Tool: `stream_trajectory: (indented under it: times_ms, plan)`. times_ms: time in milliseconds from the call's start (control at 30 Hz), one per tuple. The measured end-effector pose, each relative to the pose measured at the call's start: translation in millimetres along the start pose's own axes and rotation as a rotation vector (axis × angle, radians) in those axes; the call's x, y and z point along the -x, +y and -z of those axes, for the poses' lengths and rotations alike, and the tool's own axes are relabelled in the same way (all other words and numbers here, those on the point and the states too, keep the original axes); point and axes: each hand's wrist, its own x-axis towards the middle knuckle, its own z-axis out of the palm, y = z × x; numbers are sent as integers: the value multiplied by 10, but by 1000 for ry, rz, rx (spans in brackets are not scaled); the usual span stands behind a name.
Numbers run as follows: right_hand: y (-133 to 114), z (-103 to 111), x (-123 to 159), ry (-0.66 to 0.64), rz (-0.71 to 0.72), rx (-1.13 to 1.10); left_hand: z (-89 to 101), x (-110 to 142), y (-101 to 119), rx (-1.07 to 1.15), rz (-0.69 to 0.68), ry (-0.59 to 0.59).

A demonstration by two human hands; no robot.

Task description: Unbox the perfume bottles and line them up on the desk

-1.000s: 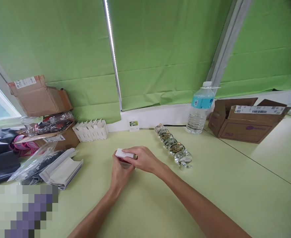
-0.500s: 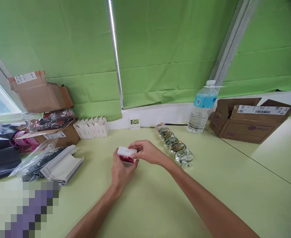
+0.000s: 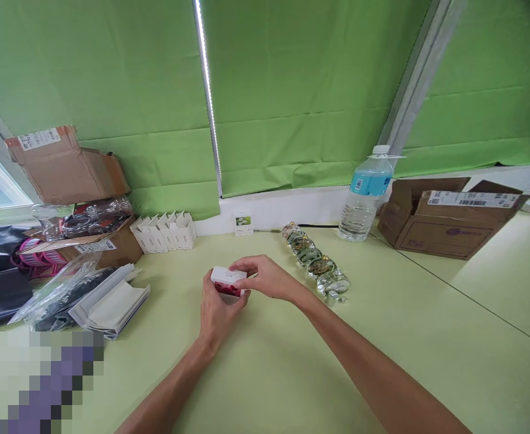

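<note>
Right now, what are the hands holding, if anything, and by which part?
A small white-and-red box: the left hand holds it by its sides; the right hand is at the right end of its top, its grip unclear.

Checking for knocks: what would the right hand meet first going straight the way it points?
The small white-and-red rectangular box in the left hand; the right hand seems to touch it, though depth is unclear.
</note>
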Motion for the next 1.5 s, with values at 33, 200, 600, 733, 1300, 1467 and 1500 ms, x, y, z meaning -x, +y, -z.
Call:
stream_trajectory:
  times_ms: [33,200,600,733,1300,1467,1500]
  plan:
    - [6,6,-4,-3,-9,-16,-2,-2,-7,-5,-3,-1]
    - [31,20,-22,-12,-36,-62,-9,-19,-40,-15,-27,-2]
    - [-21,15,16,0,-30,-42,20,-20,15,48,-35,-15]
    - [-71,16,38,-8,12,-13,27,-3,44,30,-39,-25]
    - [-68,-25,38,56,2,22,21,-16,15,45,-24,-43]
    - [-66,-23,35,55,-8,15,27,-11,28,52,-38,-34]
    - [-67,-20,34,50,-11,13,30,-7,36,52,-38,-38]
